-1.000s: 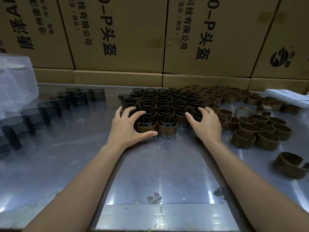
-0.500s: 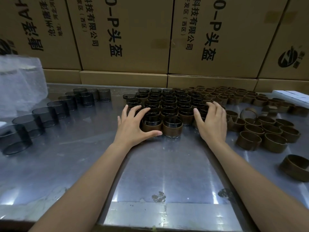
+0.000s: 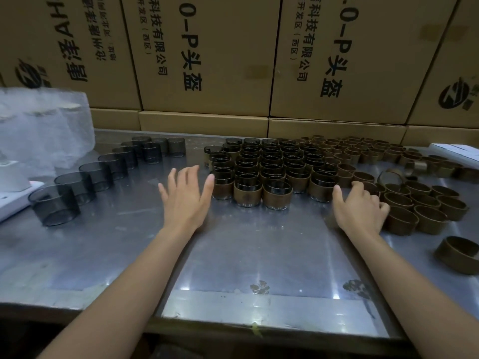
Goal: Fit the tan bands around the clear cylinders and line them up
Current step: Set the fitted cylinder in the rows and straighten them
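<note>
A big block of banded cylinders stands in tight rows in the middle of the shiny metal table, and everything else is told from that block. Each cylinder in it is clear on top with a tan band round its lower part, and the three at the front edge stand side by side, touching. The left hand is just left of the block, flat and palm down over the table, with its fingers straight and spread wide; its thumb tip is right beside the front left cylinder, but I cannot tell if it touches. It holds nothing. The right hand is just right of the block, at the front corner, with its fingers bent down among the loose tan bands that lie there. I cannot tell if those fingers pinch a band or only rest on them. More loose bands spread out behind and to the right of the block, and one band lies alone, nearer than the rest. Far left of the block, a curved line of bare clear cylinders runs across the table. A crinkly plastic bag sits beyond that line. Behind the block, brown cardboard boxes with black writing are stacked like a wall.
</note>
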Tool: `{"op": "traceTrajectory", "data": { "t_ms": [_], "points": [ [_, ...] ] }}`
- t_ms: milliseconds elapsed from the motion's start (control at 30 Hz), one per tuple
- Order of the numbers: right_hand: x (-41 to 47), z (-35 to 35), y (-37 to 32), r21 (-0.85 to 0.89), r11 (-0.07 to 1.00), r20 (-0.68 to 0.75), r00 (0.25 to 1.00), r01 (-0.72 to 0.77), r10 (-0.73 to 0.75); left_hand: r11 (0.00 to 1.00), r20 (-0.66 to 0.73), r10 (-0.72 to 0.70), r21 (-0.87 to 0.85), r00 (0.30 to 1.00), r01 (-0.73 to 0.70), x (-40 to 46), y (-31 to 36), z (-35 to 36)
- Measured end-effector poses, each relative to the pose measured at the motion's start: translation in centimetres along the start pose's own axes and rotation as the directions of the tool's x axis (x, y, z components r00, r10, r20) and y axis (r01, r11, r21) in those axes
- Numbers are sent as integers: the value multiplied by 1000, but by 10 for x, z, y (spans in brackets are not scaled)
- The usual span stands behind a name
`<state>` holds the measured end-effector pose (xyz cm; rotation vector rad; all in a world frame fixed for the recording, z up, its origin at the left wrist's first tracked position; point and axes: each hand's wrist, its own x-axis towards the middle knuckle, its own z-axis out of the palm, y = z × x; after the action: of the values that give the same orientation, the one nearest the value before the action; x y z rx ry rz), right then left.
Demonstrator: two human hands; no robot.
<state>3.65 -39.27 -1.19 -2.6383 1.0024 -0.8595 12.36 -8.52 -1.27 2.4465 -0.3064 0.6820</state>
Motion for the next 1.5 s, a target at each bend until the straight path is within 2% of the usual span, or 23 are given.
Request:
{"op": "traceTrajectory", "data": {
  "t_ms": [100, 233, 400, 533, 633, 700, 833, 933, 1067, 1133, 1200, 1300, 1367, 1433, 1500],
  "points": [
    [-3, -3, 3, -72, 997, -9, 1000, -27, 26, 976, -8, -90, 197, 996, 90, 0, -28, -20],
    [-6, -7, 3, -109, 993, -18, 999, -38, 36, 873, -95, -268, 396, 959, 283, 0, -64, -52],
    [-8, -7, 2, -155, 988, -26, 1000, 0, -4, 736, -178, -508, 419, 843, 532, -2, -95, -74],
    [-8, -6, 3, -152, 988, -39, 999, -1, -5, 692, -218, -539, 436, 814, 575, -3, -98, -73],
    [-8, -4, 3, -149, 989, -55, 998, 0, -9, 716, -233, -461, 471, 856, 515, -4, -93, -75],
    [-8, -4, 4, -141, 990, -70, 998, -4, -6, 746, -208, -371, 514, 905, 424, -7, -84, -73],
    [-12, -5, 2, -128, 992, -112, 993, 13, -27, 873, -31, -55, 483, 998, 63, -19, -49, -60],
    [-18, -9, -1, -85, 995, -125, 990, 61, -72, 910, 51, 214, 352, 975, -218, -33, -17, -48],
    [-32, -13, -9, 29, 990, -115, 984, 140, -136, 846, 48, 490, 216, 871, -488, -53, 17, -34],
    [-44, -15, -18, 162, 960, -114, 971, 228, -211, 830, 48, 537, 148, 842, -537, -61, 32, -27],
    [-56, -20, -28, 323, 870, -112, 928, 373, -357, 831, 47, 550, 72, 834, -552, -67, 50, -21],
    [-70, -26, -37, 443, 685, -6, 766, 578, -643, 830, 62, 558, -53, 827, -556, -72, 76, -7],
    [-74, -28, -37, 460, 637, 111, 671, 619, -733, 835, 70, 547, -123, 834, -537, -71, 88, 0],
    [-75, -29, -36, 476, 648, 196, 647, 594, -737, 857, 71, 498, -195, 864, -478, -67, 93, 4],
    [-74, -28, -37, 493, 675, 257, 649, 549, -716, 858, 69, 431, -341, 900, -385, -63, 93, 6]
  ]
}}
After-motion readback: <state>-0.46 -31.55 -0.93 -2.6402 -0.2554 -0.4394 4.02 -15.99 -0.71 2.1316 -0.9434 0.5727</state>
